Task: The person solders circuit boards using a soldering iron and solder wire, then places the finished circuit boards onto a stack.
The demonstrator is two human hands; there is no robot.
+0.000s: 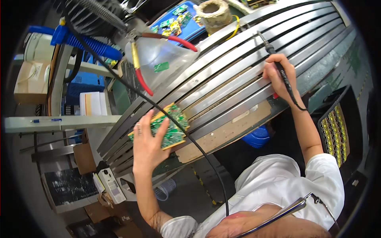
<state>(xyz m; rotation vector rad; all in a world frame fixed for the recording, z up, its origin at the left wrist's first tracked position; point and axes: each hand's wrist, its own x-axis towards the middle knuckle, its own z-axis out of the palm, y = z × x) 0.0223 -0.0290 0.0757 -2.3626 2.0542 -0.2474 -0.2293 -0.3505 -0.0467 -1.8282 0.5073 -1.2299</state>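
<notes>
My left hand [147,144] grips a green circuit board [171,135] with yellowish edge strips, tilted over the near side of the slatted metal bench top [222,85]. Thumb and fingers lie across the board's face. In my right hand [281,75] is a black soldering iron [270,48], its handle wrapped by the fingers. The metal tip points up and away, low over the slats, well apart from the board. The iron's cord runs down along my right wrist. A black cable [202,152] passes across the view in front of the board.
Red-handled pliers [135,59] appear by a clear plastic sheet [174,55] with a small green board. Behind are a blue tray [160,20] of small boards and a tan roll [213,14]. Boxes [33,81] stand left; a bin of yellow parts [335,135] sits right.
</notes>
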